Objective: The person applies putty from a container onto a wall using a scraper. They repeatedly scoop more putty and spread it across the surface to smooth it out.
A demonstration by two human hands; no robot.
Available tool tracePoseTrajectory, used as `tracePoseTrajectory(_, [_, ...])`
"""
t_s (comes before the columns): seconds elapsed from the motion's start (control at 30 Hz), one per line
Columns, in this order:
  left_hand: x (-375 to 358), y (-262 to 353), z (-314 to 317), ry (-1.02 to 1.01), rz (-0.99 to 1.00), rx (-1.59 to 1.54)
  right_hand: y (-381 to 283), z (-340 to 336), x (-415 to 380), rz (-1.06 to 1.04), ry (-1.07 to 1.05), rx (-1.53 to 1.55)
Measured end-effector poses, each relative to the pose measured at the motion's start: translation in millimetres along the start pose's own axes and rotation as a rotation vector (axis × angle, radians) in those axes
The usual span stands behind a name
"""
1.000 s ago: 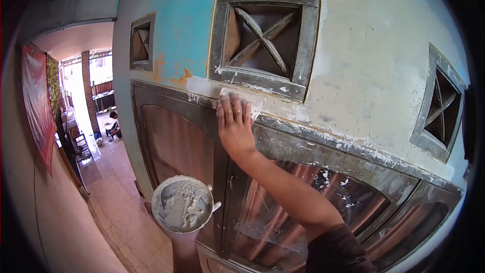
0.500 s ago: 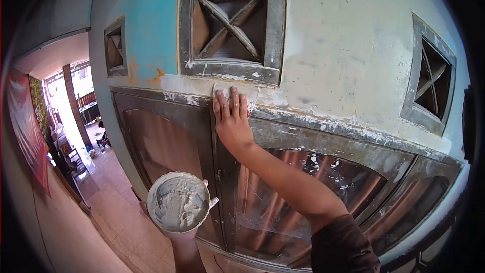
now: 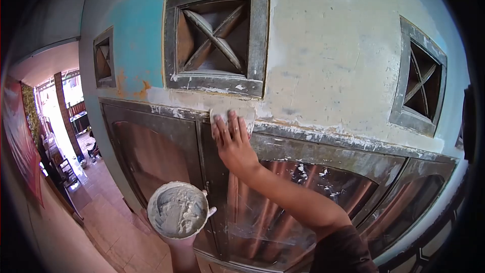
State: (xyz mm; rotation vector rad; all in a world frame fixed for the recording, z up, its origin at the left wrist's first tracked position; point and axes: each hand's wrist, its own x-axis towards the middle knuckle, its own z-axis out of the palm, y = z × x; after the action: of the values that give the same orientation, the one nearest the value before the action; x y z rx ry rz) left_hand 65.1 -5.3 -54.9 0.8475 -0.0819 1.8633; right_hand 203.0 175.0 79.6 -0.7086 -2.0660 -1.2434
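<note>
Just below the middle vent (image 3: 171,45), I have the right hand (image 3: 236,151) spread over a pale, thin scraper (image 3: 247,116), its fingers pressing it against the wall (image 3: 323,60) just above the wooden rail (image 3: 328,134). Well apart from it, lower and nearer to me, the left hand (image 3: 181,241) grips a round bowl (image 3: 177,183) from beneath, its open top facing me. Grey paste (image 3: 184,210) lies inside, uneven, with lumps toward the right; some is smeared along the rim. The rail under the scraper is worn and streaked with white, and below it I see two curved-top glass panels, the left one (image 3: 151,146) brownish, the right one (image 3: 303,197) flecked with white and partly behind my forearm. The wall is turquoise on the left and patchy cream on the right, with a smaller vent (image 3: 97,60) at far left and another (image 3: 414,122) at far right. Past the wall's left end, a red banner (image 3: 22,141) hangs beside a tiled floor (image 3: 116,222) leading to a bright opening.
</note>
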Motion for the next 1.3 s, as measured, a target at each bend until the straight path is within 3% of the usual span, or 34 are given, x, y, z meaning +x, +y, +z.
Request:
tracePoseTrajectory(0.07, [-0.5, -8.7, -0.7, 0.002, -0.031, -0.032, 2.8, -19.1, -20.9, -0.041, -0.043, 0.08])
tracePoseTrajectory(0.13, [-3.8, -17.1, -14.5, -0.023, -0.108, -0.109, 11.1, -59.0, -41.8, -0.097, -0.086, 0.698])
tracePoseTrajectory(0.2, [-3.3, -30.3, -6.0, 0.059, -0.133, -0.206, 22.2, -97.6, -75.1, 0.117, -0.098, 1.225])
tracePoseTrajectory(0.27, [-7.5, -47.8, -16.5, 0.0, -0.233, -0.261, 34.0, -112.7, -122.5, 0.397, -0.098, 1.498])
tracePoseTrajectory(0.3, [-14.0, -62.0, -29.9, 0.228, -0.207, -0.212, 35.4, -114.9, -137.5, 0.406, -0.11, 1.498])
tracePoseTrajectory(0.37, [-19.2, -87.1, -28.5, 0.207, -0.256, -0.422, 35.8, -117.8, -160.0, 0.9, -0.066, 1.803])
tracePoseTrajectory(0.4, [-28.0, -102.0, -39.7, 0.238, -0.263, -0.497, 37.0, -120.3, -166.8, 0.921, -0.072, 1.802])
tracePoseTrajectory(0.47, [-28.1, -117.1, -19.8, 0.233, -0.329, -0.489, 40.7, -124.6, -177.5, 1.213, 0.02, 2.12])
tracePoseTrajectory(0.53, [-27.6, -129.1, -5.9, 0.169, -0.423, -0.566, 42.6, -131.5, -189.9, 1.202, 0.067, 2.101])
tracePoseTrajectory(0.63, [-26.0, -135.5, 17.7, 0.215, -0.437, -0.576, 51.5, -147.0, -215.2, 1.066, 0.062, 1.691])
tracePoseTrajectory(0.67, [-24.9, -136.8, 26.1, 0.185, -0.429, -0.629, 55.0, -154.5, -216.9, 1.078, 0.052, 1.697])
tracePoseTrajectory(0.73, [-26.9, -141.5, 33.1, 0.243, -0.433, -0.607, 65.9, -167.8, -210.5, 0.624, -0.051, 1.502])
tracePoseTrajectory(0.77, [-28.2, -146.7, 27.8, 0.195, -0.408, -0.648, 68.6, -168.8, -206.9, 0.479, -0.048, 1.512])
tracePoseTrajectory(0.8, [-27.3, -150.3, 26.6, 0.143, -0.382, -0.689, 71.4, -168.9, -208.8, 0.48, -0.048, 1.514])
tracePoseTrajectory(0.87, [-24.6, -155.2, 27.7, 0.167, -0.412, -0.632, 77.2, -170.4, -214.1, 0.188, -0.135, 1.383])
tracePoseTrajectory(1.03, [-9.2, -162.6, 63.7, 0.159, -0.464, -0.595, 92.2, -187.2, -205.4, -0.007, -0.241, 1.023])
tracePoseTrajectory(1.3, [1.8, -174.3, 97.1, 0.132, -0.515, -0.592, 107.4, -191.4, -210.9, -0.083, -0.322, 0.781])
